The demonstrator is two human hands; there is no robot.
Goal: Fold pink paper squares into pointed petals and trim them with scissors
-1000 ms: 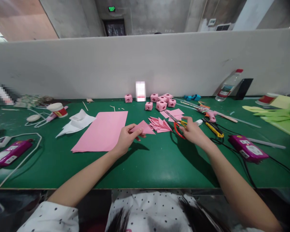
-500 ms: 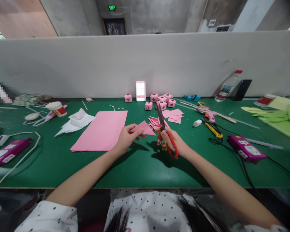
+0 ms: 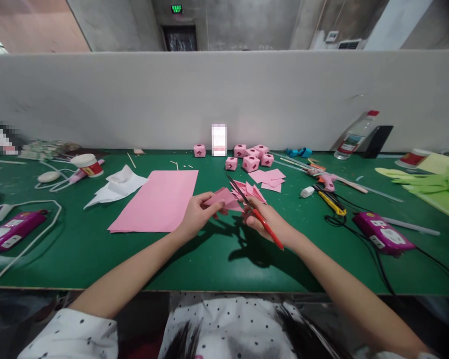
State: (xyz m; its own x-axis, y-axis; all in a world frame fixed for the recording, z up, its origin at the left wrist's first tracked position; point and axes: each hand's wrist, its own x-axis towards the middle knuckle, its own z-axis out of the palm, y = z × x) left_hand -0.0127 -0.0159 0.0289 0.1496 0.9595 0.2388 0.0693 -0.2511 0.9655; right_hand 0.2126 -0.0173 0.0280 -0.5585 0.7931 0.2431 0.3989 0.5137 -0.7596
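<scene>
My left hand [image 3: 196, 214] pinches a folded pink paper triangle [image 3: 220, 198] and holds it a little above the green table [image 3: 217, 254]. My right hand [image 3: 264, 221] grips red-handled scissors [image 3: 257, 214]; their blades point up and left, close beside the triangle's right edge. Just behind them lies a pile of folded pink triangles [image 3: 251, 191]. A large pink sheet [image 3: 159, 199] lies flat to the left of my left hand.
Several pink paper cubes [image 3: 251, 157] and pink squares [image 3: 271, 177] lie at the back. On the right are a yellow knife [image 3: 331, 201], a glue gun [image 3: 324, 178], a purple power strip [image 3: 382, 233], a bottle [image 3: 355, 135] and green paper [image 3: 439, 182]. White paper [image 3: 115, 187] and another purple strip [image 3: 11, 233] lie left.
My right hand picked the scissors up from the right and carried them over to the triangle. The blades tipped from upright to slanting left. My left hand lifted the triangle slightly.
</scene>
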